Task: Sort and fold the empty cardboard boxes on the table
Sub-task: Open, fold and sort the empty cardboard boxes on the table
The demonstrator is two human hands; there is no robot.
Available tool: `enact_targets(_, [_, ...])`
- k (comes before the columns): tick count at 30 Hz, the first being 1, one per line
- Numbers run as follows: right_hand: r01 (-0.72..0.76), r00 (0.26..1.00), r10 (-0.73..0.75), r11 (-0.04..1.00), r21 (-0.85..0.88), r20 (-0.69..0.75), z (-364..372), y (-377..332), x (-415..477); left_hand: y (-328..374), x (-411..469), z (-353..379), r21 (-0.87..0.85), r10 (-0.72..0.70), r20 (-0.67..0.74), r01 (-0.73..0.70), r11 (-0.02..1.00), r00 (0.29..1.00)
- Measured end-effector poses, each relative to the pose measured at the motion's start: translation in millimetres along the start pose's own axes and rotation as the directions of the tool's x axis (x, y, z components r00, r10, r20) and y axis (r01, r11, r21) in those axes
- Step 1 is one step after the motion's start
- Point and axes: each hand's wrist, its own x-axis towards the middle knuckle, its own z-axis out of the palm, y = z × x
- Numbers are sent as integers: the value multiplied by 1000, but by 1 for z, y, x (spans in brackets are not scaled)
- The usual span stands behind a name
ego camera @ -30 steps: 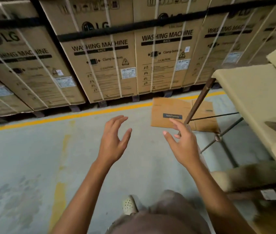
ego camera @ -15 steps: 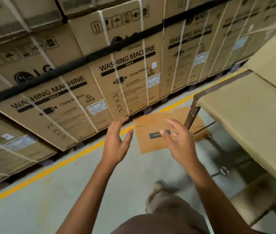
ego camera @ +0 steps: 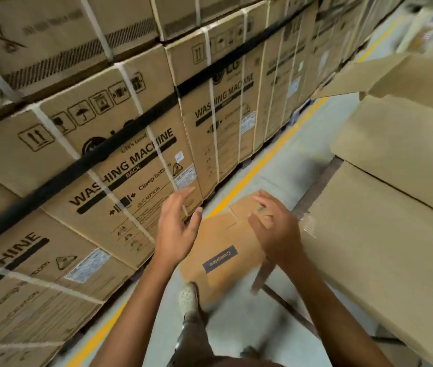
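Observation:
A flattened brown cardboard box [ego camera: 220, 242] with a dark printed label lies on the grey floor beside the table leg. My left hand [ego camera: 177, 226] hovers above its left edge, fingers spread, holding nothing. Over its right part my right hand [ego camera: 276, 229] is also open and empty. Neither hand touches the box as far as I can see. On the table [ego camera: 384, 260] at the right lie pale flat cardboard sheets, and an open box [ego camera: 406, 83] with raised flaps stands further back.
A tall wall of strapped washing machine cartons [ego camera: 120, 160] fills the left and back. A yellow line [ego camera: 252, 170] runs along the floor in front of them. My foot in a light shoe [ego camera: 187, 298] stands by the box. Dark metal table legs [ego camera: 284, 300] cross below the table.
The view has swung left and closer. The flattened box now lies directly under my hands, which have come forward over it, still empty.

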Motion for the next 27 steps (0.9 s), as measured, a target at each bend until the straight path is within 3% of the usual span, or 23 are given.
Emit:
enact_targets(13, [-178,933,145,981,-73,-329,46,6,202,-65,287,47,-92,272,204,-258,962,940])
enact_targets(21, [-286,821,196,954,-89,-536,10,14,272,-29,409,123,-286,474,292,-397,872,831])
enact_targets(27, [-322,678,158,942,-98,-718,-49,53,328,29,486,213,-373,599,339,-481,794,726])
